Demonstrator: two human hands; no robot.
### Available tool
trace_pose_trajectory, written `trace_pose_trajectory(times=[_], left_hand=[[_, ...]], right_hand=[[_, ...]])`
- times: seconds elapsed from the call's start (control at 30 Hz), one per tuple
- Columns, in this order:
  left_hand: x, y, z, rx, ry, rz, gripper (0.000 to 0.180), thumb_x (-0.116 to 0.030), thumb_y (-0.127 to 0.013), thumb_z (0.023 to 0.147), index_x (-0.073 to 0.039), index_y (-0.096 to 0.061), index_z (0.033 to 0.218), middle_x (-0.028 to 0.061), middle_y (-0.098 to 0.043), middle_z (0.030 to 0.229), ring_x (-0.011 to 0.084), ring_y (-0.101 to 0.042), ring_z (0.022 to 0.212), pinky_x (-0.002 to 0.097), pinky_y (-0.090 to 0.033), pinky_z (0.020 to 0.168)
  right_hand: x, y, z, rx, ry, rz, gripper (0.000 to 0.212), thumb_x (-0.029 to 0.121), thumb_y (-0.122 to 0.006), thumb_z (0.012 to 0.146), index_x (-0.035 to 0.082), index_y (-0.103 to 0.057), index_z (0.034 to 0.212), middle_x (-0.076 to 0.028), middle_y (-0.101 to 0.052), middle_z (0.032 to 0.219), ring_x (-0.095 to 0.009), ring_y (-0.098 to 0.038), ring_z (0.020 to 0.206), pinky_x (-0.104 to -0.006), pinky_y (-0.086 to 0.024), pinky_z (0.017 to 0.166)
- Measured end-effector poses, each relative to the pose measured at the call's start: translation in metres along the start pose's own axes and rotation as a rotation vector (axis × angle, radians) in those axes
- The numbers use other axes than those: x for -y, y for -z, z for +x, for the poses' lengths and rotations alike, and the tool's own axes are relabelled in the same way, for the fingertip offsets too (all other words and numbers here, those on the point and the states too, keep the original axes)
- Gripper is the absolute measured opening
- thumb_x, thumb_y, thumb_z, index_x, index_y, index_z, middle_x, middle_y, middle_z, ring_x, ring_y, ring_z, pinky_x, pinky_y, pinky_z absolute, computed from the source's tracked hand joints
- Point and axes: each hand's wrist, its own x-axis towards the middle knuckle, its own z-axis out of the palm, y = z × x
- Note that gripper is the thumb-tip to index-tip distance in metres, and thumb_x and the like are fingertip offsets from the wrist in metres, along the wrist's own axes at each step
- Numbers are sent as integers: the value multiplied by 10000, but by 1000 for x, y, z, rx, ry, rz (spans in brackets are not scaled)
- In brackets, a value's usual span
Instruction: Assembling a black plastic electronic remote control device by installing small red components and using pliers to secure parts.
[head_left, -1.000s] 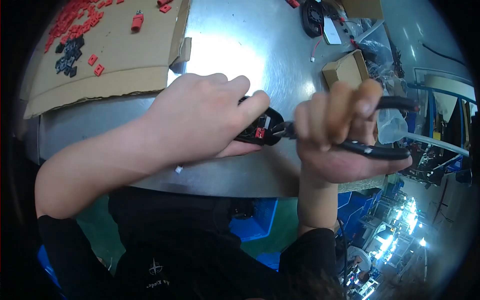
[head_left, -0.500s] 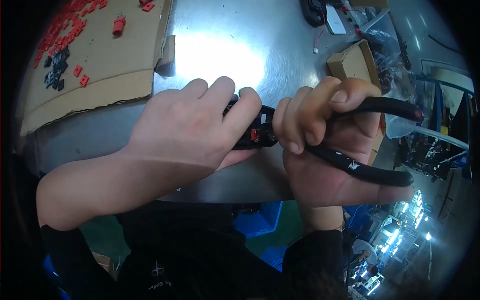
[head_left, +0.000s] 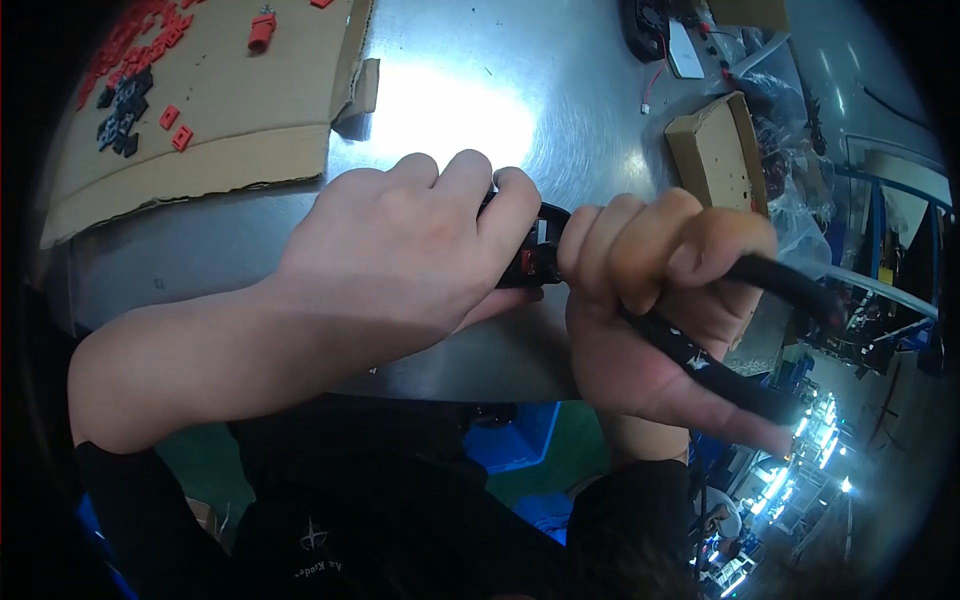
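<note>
My left hand point(head_left: 405, 235) is closed around a small black housing point(head_left: 548, 222) above the metal table. A little red part point(head_left: 529, 262) shows in its right end; most of the housing is hidden under my fingers. Right beside it, my right hand point(head_left: 640, 255) grips black-handled pliers point(head_left: 690, 355). The handles spread apart toward the lower right, the upper one blurred by motion. My fingers cover the pliers' jaws, which are close to the red part; whether they touch it I cannot tell.
At the left lies a cardboard tray point(head_left: 240, 150) with many red pieces point(head_left: 182, 138), dark pieces point(head_left: 125, 110) and a red connector point(head_left: 262, 32). An open cardboard box point(head_left: 705, 150) and a black fan-like device point(head_left: 646, 28) are at the right. Below the table edge is a blue bin point(head_left: 520, 440).
The pliers' handles have swung downward as my right hand turned, and they stand slightly closer together. My left hand and the housing have shifted a little to the right in view.
</note>
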Motion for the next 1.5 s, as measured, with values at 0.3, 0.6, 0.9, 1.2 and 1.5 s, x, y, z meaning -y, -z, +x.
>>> trace_pose_trajectory(times=[0.3,0.6,0.9,1.2,1.5], left_hand=[[4,3,4,14,-36,-80,512,-410,-790,859,-31,-562,1118,110,-594,915,248,-682,772,343,-542,596],[2,-3,1,-63,-59,14,580,-450,-820,808,-77,-574,1178,71,-551,905,201,-631,749,328,-508,571],[5,5,3,-46,-45,25,603,-440,-831,787,-83,-574,1200,73,-549,928,205,-634,768,330,-506,580],[34,37,16,159,-224,-207,784,-619,-788,819,-98,-552,1354,158,-684,1032,337,-713,965,398,-569,775],[45,59,9,-295,-196,-121,735,-654,-747,813,-50,-592,1201,170,-678,959,368,-677,885,467,-530,743]], right_hand=[[-4,4,-4,116,118,-57,865,934,-567,754,132,-453,1059,-32,-443,722,-148,-408,574,-333,-367,552],[10,28,13,96,-22,175,945,949,-543,760,88,-507,1146,-4,-436,789,-100,-420,593,-268,-324,534],[1,18,15,88,-104,221,1041,1003,-521,694,81,-511,1176,-22,-455,802,-123,-444,610,-285,-351,560],[11,60,43,198,-624,-125,612,329,-833,824,31,-539,1272,-36,-651,995,-45,-540,665,-192,-406,550],[-3,36,10,148,-919,115,507,199,-678,926,25,-555,1386,-74,-709,1033,-148,-686,800,-263,-529,591]])
